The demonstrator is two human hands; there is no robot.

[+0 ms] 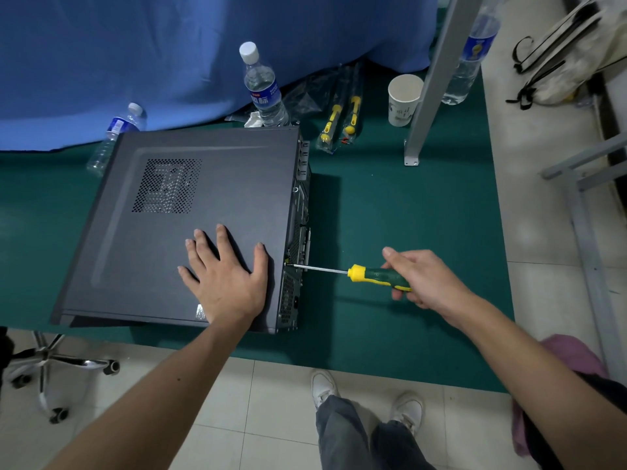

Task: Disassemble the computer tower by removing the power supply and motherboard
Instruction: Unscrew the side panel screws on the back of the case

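A dark grey computer tower [163, 239] lies on its side on the green table [400, 215], side panel up, rear panel facing right. My left hand [225, 276] presses flat on the side panel near its right front corner, fingers spread. My right hand [420, 278] grips the green and yellow handle of a screwdriver [369, 274]. Its metal shaft points left and its tip touches the rear panel's top edge at a screw. The power supply and motherboard are hidden inside the case.
Behind the tower are two water bottles, one upright [263, 86] and one lying down [113, 140]. Bagged yellow-handled screwdrivers [339, 120], a paper cup [403, 100] and a grey metal post [431, 83] stand at the back right. An office chair base [51, 364] is at the lower left.
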